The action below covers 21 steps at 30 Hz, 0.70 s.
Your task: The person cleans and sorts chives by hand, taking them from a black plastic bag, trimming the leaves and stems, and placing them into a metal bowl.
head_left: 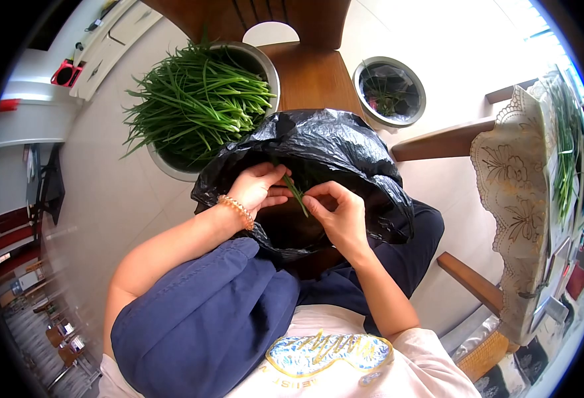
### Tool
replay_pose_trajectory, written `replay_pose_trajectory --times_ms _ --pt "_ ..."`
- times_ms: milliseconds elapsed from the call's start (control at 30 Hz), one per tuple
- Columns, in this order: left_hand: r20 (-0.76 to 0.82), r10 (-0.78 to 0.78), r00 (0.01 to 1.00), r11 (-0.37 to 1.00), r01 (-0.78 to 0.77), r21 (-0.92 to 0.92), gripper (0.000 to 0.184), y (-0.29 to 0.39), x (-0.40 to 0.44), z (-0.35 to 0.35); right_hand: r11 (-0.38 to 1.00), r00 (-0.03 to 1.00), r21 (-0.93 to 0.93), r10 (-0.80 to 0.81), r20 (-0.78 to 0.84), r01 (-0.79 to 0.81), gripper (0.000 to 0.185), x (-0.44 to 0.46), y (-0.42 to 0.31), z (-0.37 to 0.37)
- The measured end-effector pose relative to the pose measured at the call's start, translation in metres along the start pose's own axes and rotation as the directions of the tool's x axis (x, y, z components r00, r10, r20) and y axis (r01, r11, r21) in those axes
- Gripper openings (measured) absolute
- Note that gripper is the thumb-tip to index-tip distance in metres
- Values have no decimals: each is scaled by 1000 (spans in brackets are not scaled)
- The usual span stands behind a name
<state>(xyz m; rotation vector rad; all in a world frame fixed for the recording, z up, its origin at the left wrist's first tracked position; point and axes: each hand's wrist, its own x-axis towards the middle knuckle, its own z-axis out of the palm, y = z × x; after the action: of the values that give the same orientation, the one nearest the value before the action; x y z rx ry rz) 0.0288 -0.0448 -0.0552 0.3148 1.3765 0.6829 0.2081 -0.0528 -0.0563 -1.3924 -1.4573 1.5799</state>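
Observation:
A few green chive stems (294, 192) cross the mouth of a black plastic bag (338, 136) on my lap. My left hand (259, 187), with a beaded bracelet at the wrist, is closed on the chives, thumb on top. From the other side, my right hand (338, 213) pinches their lower end between thumb and fingertips. Both hands are over the bag's opening; its dark inside hides what lies within. Beyond my left hand, a large heap of chives (199, 99) fills a metal basin (273, 79) and hangs over its rim.
A wooden chair (308, 76) stands ahead, close to the basin. Right of it, a lined metal bin (422, 99) on the floor holds plant scraps. At the far right, a table with a lace cloth (504, 166) bears more long green leaves (564, 152).

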Motion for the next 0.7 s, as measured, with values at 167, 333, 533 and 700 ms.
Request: replay_pose_trajectory --times_ms 167,333,533,700 --pt "-43 32 999 999 -31 15 20 -3 2 -2 957 984 286 91 -152 -44 10 3 11 0" --pt "-96 71 993 997 -74 -23 19 -9 8 -6 889 979 452 148 -137 -71 15 -1 11 -16" --pt "5 -65 998 996 65 -54 22 -2 0 1 827 974 553 192 -121 -95 16 -1 20 -18" --pt "184 -58 981 989 82 -125 28 -2 0 7 856 982 509 159 -98 -88 13 -3 17 -2"
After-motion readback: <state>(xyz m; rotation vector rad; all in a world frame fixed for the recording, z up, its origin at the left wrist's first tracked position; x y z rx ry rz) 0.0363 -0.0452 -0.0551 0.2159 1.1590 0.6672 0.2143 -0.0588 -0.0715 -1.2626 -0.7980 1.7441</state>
